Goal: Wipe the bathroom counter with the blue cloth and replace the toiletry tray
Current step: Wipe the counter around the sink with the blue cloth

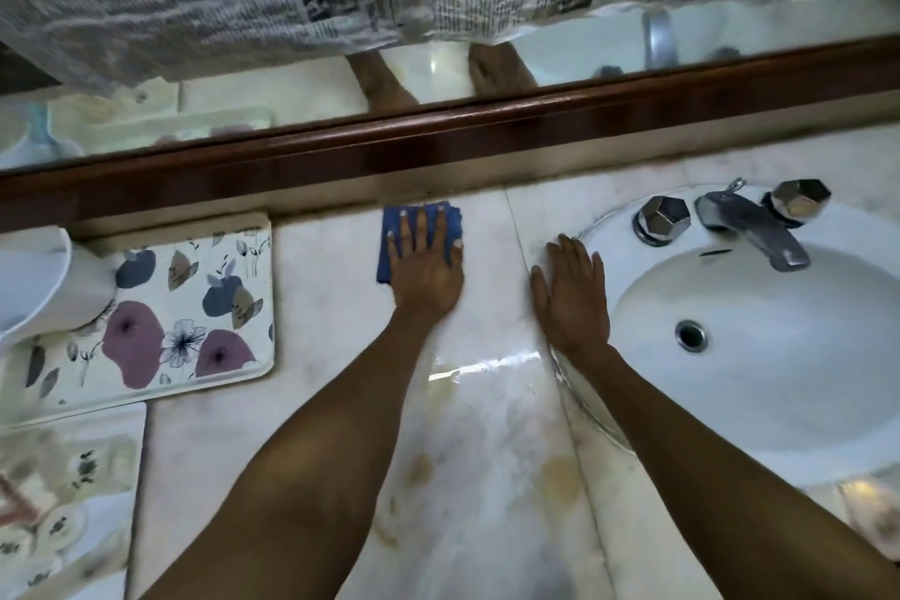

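Note:
A folded blue cloth [392,243] lies on the pale marble counter [487,429] close to the wooden mirror frame. My left hand [426,266] presses flat on the cloth, fingers spread toward the wall. My right hand [571,295] rests flat and empty on the counter beside the sink rim, fingers together. A floral-patterned tray [160,307] sits at the left of the counter, with a white cup-like container [39,283] lying on its left end.
A white oval sink [759,356] with a chrome faucet [752,224] and two faceted knobs fills the right. A brown wooden frame [438,136] runs along the back under the mirror. Another patterned item [63,497] lies at the near left.

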